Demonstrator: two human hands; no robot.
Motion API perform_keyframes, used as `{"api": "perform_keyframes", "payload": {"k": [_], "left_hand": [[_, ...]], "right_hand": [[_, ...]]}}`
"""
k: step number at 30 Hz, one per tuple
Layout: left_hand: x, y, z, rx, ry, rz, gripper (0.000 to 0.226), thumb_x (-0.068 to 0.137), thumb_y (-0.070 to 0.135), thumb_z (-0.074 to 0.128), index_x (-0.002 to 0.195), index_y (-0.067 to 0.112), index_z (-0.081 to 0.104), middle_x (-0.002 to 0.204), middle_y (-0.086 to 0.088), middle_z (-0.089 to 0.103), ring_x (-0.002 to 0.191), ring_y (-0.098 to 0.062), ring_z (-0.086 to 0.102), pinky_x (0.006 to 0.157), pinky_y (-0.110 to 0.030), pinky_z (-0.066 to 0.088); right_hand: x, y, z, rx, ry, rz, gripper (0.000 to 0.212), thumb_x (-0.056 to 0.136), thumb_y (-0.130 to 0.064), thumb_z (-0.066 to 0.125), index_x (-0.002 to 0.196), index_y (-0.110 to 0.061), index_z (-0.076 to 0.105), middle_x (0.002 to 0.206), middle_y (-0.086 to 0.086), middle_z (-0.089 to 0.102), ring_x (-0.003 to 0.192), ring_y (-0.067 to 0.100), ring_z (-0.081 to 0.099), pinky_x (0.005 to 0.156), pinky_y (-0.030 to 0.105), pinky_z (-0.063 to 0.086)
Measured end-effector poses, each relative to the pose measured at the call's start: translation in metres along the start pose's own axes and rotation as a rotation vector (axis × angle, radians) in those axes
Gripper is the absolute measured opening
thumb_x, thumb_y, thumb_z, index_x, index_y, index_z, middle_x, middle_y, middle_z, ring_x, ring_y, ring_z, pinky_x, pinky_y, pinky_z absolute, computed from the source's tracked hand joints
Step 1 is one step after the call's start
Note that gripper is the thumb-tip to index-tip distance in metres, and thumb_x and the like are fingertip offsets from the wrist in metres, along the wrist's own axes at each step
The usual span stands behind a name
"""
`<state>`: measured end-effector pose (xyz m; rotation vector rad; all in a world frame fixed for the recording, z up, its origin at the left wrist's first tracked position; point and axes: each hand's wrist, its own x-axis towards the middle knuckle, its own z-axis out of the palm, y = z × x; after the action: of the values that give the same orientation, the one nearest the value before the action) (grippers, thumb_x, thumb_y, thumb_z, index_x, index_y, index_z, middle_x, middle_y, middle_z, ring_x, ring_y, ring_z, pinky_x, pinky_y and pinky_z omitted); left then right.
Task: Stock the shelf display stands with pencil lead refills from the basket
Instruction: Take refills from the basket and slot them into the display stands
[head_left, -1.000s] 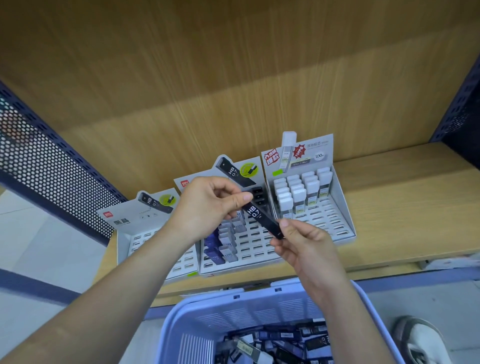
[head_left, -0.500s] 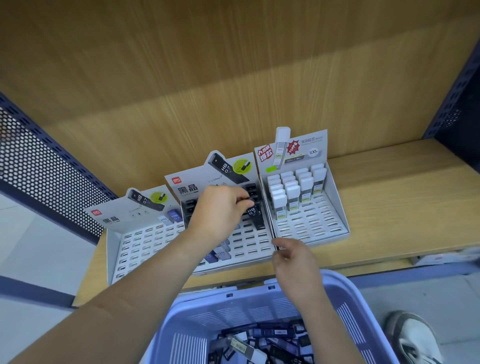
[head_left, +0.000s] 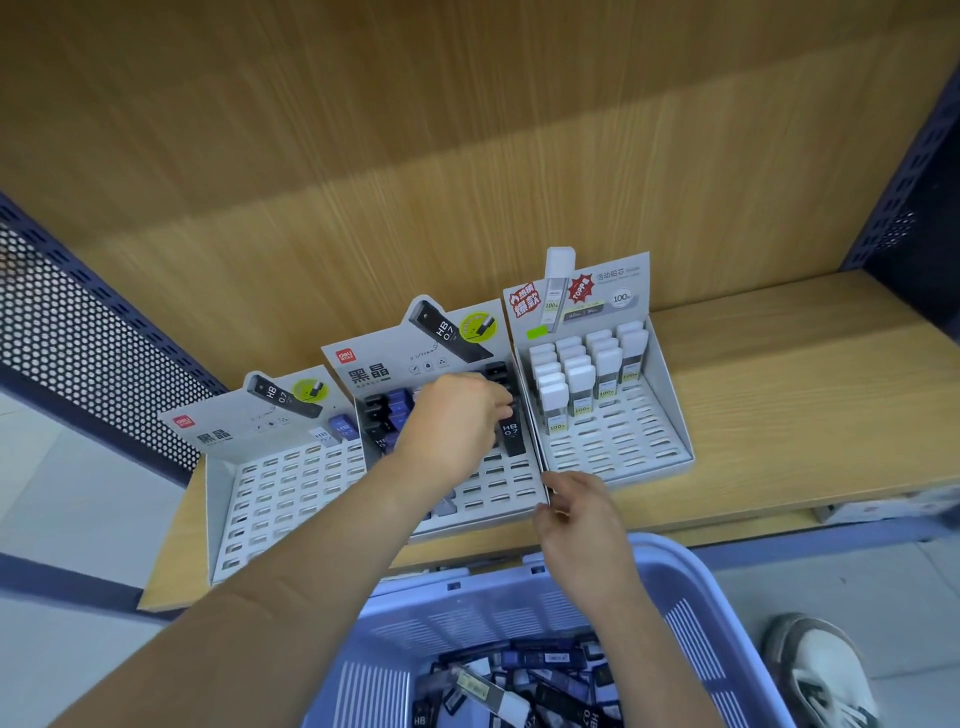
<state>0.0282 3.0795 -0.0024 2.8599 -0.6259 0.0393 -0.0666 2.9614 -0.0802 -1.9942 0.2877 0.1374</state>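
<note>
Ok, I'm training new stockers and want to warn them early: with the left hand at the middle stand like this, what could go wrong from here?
1. The left hand grips the black refill at the middle stand; pushed askew, it may jam or topple.
2. Its wrist hangs over the stocked refills, and could knock them.
3. The stand sits near the front edge of the shelf above the basket; pushing could slide it off.

The shelf and its back panel are matt wood-grain board. The side panel at far left is perforated dark metal. The display stands look like matt printed card. The basket is smooth slotted plastic; the refills have glossy plastic cases.
</note>
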Motion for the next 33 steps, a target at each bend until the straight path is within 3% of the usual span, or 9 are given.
{"api": "perform_keyframes", "payload": {"k": [3, 6, 11, 16, 18, 23, 25, 30, 33], "left_hand": [[-0.002, 0.002, 0.0, -0.076, 0.011, -0.035, 0.011, 0.092, 0.016, 0.057, 0.094, 0.011, 0.067, 0.081, -0.006, 0.068, 0.074, -0.019, 0.059, 0.067, -0.029, 0.046], [0.0, 0.002, 0.0, -0.003, 0.003, -0.013, 0.01, 0.092, 0.021, 0.057, 0.09, 0.015, 0.065, 0.078, -0.005, 0.067, 0.073, -0.022, 0.058, 0.067, -0.033, 0.049], [-0.008, 0.008, -0.013, 0.102, 0.004, -0.024, 0.021, 0.095, 0.025, 0.049, 0.099, 0.016, 0.068, 0.095, -0.004, 0.064, 0.093, -0.026, 0.058, 0.073, -0.033, 0.047], [-0.06, 0.012, -0.035, -0.032, 0.165, -0.148, 0.026, 0.092, 0.016, 0.048, 0.108, 0.015, 0.069, 0.103, -0.007, 0.069, 0.094, -0.028, 0.061, 0.079, -0.038, 0.05], [-0.088, 0.013, -0.037, -0.125, 0.148, -0.245, 0.027, 0.09, 0.015, 0.049, 0.106, 0.019, 0.07, 0.094, -0.004, 0.071, 0.084, -0.024, 0.063, 0.076, -0.03, 0.05], [-0.149, 0.011, -0.011, -0.421, -0.156, -0.395, 0.025, 0.086, 0.008, 0.052, 0.089, 0.022, 0.073, 0.078, 0.007, 0.067, 0.061, -0.008, 0.059, 0.059, -0.016, 0.046], [-0.174, 0.008, 0.015, -0.433, -0.327, -0.402, 0.024, 0.087, 0.007, 0.053, 0.091, 0.017, 0.074, 0.083, 0.004, 0.068, 0.067, -0.006, 0.058, 0.064, -0.016, 0.047], [-0.231, -0.008, 0.108, -0.234, -0.694, -0.388, 0.018, 0.09, 0.022, 0.056, 0.089, 0.016, 0.073, 0.098, -0.008, 0.072, 0.089, -0.023, 0.063, 0.083, -0.034, 0.053], [-0.252, -0.008, 0.148, -0.216, -0.791, -0.383, 0.019, 0.085, 0.026, 0.059, 0.09, 0.012, 0.071, 0.094, -0.01, 0.07, 0.091, -0.026, 0.063, 0.077, -0.032, 0.052]], "right_hand": [[-0.003, 0.002, 0.0, -0.019, -0.007, -0.03, 0.043, 0.098, -0.008, 0.05, 0.141, -0.009, 0.049, 0.142, 0.001, 0.038, 0.113, 0.011, 0.052, 0.091, 0.012, 0.036], [-0.001, 0.005, -0.002, -0.02, -0.015, -0.035, 0.043, 0.098, -0.008, 0.05, 0.141, -0.011, 0.049, 0.141, -0.001, 0.038, 0.105, 0.006, 0.049, 0.084, 0.007, 0.035], [-0.001, 0.0, -0.012, 0.024, -0.039, -0.045, 0.044, 0.097, -0.006, 0.05, 0.141, -0.014, 0.049, 0.136, 0.0, 0.045, 0.107, 0.009, 0.052, 0.087, 0.016, 0.039], [-0.008, -0.011, -0.045, 0.11, -0.119, 0.04, 0.029, 0.096, -0.006, 0.053, 0.121, -0.014, 0.065, 0.099, 0.0, 0.07, 0.086, 0.022, 0.068, 0.079, 0.035, 0.055], [-0.017, -0.015, -0.056, 0.16, -0.206, 0.078, 0.025, 0.096, -0.003, 0.053, 0.116, -0.012, 0.064, 0.091, 0.003, 0.071, 0.081, 0.02, 0.069, 0.079, 0.031, 0.054], [-0.043, -0.005, -0.061, -0.091, -0.484, 0.137, 0.02, 0.099, -0.012, 0.053, 0.116, -0.012, 0.063, 0.098, 0.007, 0.072, 0.09, 0.021, 0.069, 0.077, 0.024, 0.052], [-0.05, 0.011, -0.05, -0.221, -0.559, 0.16, 0.024, 0.099, -0.015, 0.054, 0.121, -0.013, 0.061, 0.107, 0.007, 0.068, 0.093, 0.019, 0.067, 0.075, 0.021, 0.052], [-0.064, 0.064, -0.006, -0.343, -0.595, 0.24, 0.039, 0.099, -0.016, 0.053, 0.137, -0.011, 0.053, 0.14, 0.011, 0.053, 0.119, 0.028, 0.056, 0.1, 0.04, 0.046], [-0.072, 0.098, 0.016, -0.389, -0.562, 0.319, 0.044, 0.097, -0.014, 0.054, 0.141, -0.009, 0.048, 0.134, 0.015, 0.056, 0.105, 0.03, 0.06, 0.087, 0.038, 0.048]]}}
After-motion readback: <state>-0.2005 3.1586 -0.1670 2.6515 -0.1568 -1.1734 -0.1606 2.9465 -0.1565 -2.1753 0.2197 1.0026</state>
